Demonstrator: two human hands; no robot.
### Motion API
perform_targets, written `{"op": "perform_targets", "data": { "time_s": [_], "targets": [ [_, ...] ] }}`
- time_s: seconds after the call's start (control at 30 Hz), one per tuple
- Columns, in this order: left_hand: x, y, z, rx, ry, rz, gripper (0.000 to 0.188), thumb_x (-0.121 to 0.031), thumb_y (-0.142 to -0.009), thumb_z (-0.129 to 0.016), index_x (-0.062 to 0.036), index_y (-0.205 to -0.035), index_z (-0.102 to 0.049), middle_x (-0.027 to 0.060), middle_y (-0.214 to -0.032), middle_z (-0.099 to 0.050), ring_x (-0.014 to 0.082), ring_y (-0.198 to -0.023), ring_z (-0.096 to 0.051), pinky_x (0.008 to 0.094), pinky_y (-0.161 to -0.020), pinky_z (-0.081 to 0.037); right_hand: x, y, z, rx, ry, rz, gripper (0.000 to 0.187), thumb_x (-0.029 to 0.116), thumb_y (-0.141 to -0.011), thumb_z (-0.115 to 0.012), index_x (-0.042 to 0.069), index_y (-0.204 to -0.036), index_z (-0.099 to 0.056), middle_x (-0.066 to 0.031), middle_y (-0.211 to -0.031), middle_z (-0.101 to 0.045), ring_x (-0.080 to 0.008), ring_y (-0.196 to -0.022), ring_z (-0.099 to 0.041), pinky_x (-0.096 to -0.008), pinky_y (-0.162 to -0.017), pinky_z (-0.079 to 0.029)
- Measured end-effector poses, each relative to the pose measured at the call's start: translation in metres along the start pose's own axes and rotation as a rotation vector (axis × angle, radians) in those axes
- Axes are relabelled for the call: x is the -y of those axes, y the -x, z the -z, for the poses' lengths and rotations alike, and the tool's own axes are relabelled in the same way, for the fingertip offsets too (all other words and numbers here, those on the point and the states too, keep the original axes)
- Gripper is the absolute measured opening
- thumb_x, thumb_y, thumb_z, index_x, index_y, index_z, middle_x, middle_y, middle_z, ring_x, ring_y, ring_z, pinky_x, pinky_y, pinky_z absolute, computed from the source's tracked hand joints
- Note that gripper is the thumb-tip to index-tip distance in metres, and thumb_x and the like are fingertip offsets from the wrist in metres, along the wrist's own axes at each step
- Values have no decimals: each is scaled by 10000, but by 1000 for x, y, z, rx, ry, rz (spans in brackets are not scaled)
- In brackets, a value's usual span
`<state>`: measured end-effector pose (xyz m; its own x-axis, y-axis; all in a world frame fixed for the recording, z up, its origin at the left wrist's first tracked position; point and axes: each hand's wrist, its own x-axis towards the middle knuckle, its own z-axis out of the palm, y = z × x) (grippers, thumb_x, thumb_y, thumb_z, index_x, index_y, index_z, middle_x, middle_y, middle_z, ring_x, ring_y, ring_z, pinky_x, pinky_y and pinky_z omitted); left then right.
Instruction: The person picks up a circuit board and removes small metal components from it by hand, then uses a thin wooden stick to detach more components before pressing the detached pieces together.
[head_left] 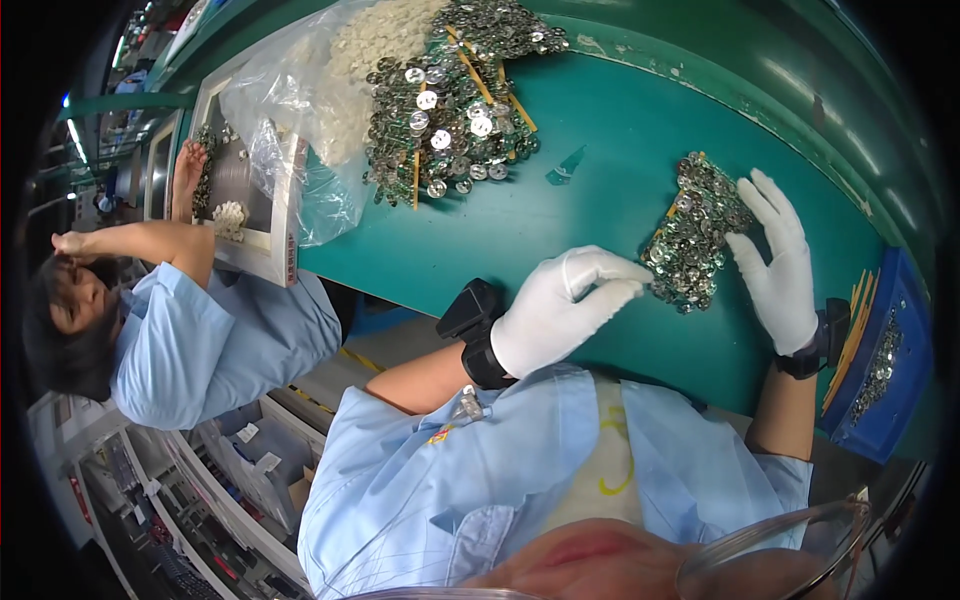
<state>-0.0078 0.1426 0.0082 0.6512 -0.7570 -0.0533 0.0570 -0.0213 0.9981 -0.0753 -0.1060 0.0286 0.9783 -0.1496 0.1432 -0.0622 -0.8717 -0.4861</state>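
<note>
A small pile of round silvery metal discs with green bits (690, 240) lies on the green tabletop in front of me. Thin yellow-brown strips show along its left side. My left hand (570, 305), in a white glove, reaches the pile's left edge with thumb and forefinger drawn close together. Whatever is between those tips is too small to make out. On the other side, my white-gloved right hand (780, 255) rests with fingers and thumb apart along the pile's right edge, holding nothing. Both wrists wear black bands with dark boxes.
A larger heap of similar discs with strips (440, 130) sits at the far left, beside a clear plastic bag (300, 90) of pale pieces. At right stand a blue bin (880, 370) and loose strips (848, 340). A co-worker (210, 330) works at a framed tray (285, 215) on the left.
</note>
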Motion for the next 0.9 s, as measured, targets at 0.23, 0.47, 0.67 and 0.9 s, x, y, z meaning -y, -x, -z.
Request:
{"op": "perform_targets", "data": {
  "time_s": [0.23,0.47,0.67,0.9],
  "targets": [
    [-1,-5,1,39,-106,-10,125,-43,-868,-536,-4,-963,-608,93,-929,-610,168,-849,-579,273,-773,-452,7,-7,5,96,-72,98,475,54,-751,-640,44,-1210,-519,-169,-1188,-543,-312,-1125,-495,-349,-968,-372],
    [5,-2,2,-174,-163,-36,115,-35,-837,-568,-10,-930,-632,79,-903,-639,178,-832,-578,284,-783,-445,18,-2,14,248,-64,-170,415,79,-742,-669,41,-1141,-560,-142,-1016,-609,-312,-946,-567,-356,-855,-433],
    [1,2,-4,-299,-151,-24,117,-38,-842,-567,3,-933,-628,76,-920,-633,167,-862,-561,278,-819,-426,2,6,-1,-35,-47,138,452,171,-723,-699,59,-1140,-563,-125,-993,-597,-307,-910,-564,-376,-817,-439],
    [1,1,-6,-318,-247,-23,127,-62,-860,-555,0,-944,-626,79,-929,-629,157,-886,-552,271,-830,-418,34,16,-9,163,83,161,646,272,-573,-790,83,-1144,-554,-106,-1028,-551,-307,-920,-543,-423,-818,-426]
  ]
}}
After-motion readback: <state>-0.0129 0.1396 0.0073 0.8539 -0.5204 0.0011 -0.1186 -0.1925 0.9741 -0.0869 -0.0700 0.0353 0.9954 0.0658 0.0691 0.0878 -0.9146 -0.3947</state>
